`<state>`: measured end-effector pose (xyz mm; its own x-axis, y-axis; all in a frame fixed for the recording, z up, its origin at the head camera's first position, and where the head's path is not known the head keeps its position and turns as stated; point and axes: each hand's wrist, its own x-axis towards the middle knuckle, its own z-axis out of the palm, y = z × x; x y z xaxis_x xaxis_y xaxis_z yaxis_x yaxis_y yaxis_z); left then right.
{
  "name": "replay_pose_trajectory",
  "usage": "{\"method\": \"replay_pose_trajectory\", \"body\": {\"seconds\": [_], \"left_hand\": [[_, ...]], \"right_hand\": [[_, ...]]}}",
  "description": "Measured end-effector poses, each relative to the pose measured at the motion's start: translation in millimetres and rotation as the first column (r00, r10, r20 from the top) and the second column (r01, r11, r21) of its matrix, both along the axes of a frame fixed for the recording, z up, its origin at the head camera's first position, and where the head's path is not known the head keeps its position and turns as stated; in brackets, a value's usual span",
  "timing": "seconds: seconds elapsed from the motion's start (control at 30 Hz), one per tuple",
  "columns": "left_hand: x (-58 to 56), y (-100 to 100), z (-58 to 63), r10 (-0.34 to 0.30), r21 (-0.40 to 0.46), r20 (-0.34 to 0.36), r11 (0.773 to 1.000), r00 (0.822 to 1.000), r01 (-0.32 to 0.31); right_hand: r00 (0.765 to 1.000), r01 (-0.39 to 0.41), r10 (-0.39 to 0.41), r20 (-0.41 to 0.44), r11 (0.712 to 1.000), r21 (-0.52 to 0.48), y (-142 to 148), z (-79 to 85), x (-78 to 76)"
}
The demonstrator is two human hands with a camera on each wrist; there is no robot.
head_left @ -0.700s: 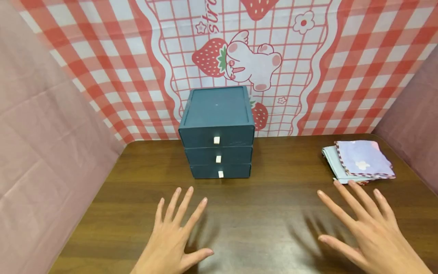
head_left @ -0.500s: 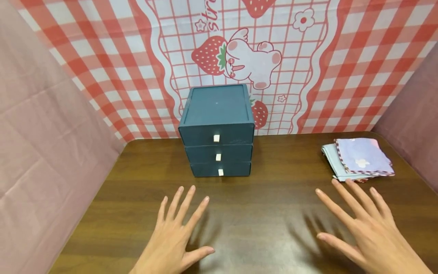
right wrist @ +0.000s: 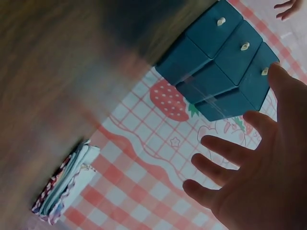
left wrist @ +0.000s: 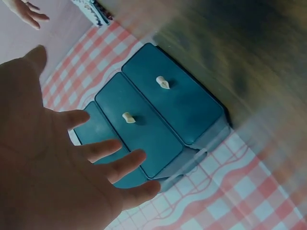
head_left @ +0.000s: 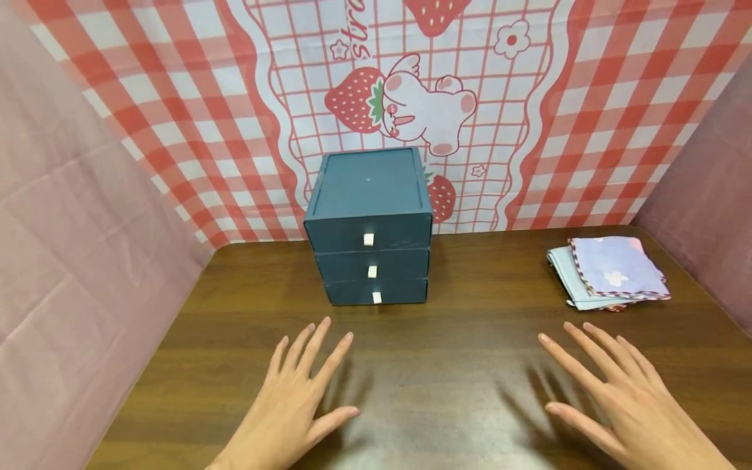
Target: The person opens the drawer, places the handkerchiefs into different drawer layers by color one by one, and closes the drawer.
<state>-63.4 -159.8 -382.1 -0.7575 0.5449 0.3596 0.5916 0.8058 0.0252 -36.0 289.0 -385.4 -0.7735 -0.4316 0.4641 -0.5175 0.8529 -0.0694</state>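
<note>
A dark teal three-drawer box (head_left: 369, 228) with small white knobs stands at the back of the wooden table, all its drawers closed. My left hand (head_left: 294, 398) hovers in front of it with fingers spread, holding nothing; the left wrist view shows its palm and fingers (left wrist: 115, 153) overlapping the drawer fronts. My right hand (head_left: 617, 391) is also spread and holds nothing, over the table to the right. Beyond its fingertips lies a stack of folded cloths (head_left: 613, 271), lavender with a white flower on top and pale blue below. The stack also shows in the right wrist view (right wrist: 67, 182).
A red-and-white checked cloth (head_left: 587, 130) with strawberry prints hangs right behind the box. Pink fabric walls (head_left: 88, 248) flank the table on both sides. The brown tabletop (head_left: 435, 378) stretches between the two hands.
The right hand's fingers have drawn slightly down and away from the folded cloths, coming closer together. The left hand has shifted slightly left. The head view has moved a little; box and cloths stay put.
</note>
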Motion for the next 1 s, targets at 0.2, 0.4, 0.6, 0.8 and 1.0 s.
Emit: {"method": "replay_pose_trajectory", "body": {"seconds": [0.2, 0.4, 0.6, 0.8, 1.0], "left_hand": [[-1.6, 0, 3.8, -0.046, -0.018, -0.014, 0.999, 0.999, 0.046], [1.2, 0, 11.7, -0.113, 0.082, 0.127, 0.991, 0.985, 0.104], [2.1, 5, 24.1, -0.317, 0.427, 0.426, 0.896, 0.847, 0.121], [-9.2, 9, 29.8, -0.465, 0.658, 0.429, 0.748, 0.774, 0.084], [-22.2, 11, 32.8, -0.499, 0.754, 0.493, 0.653, 0.713, -0.064]], "right_hand": [[0.999, 0.014, -0.014, 0.051, 1.0, -0.009, -4, -2.0, -0.2], [1.0, -0.02, 0.02, 0.009, 1.0, 0.01, -5, -5.8, -4.5], [0.997, -0.062, 0.064, -0.046, 0.997, 0.044, -3, -10.0, -7.9], [0.998, -0.067, 0.069, -0.012, 0.994, 0.091, -6, -9.3, -9.4], [0.999, -0.034, 0.032, 0.025, 0.995, 0.096, -7, -7.5, -14.6]]}}
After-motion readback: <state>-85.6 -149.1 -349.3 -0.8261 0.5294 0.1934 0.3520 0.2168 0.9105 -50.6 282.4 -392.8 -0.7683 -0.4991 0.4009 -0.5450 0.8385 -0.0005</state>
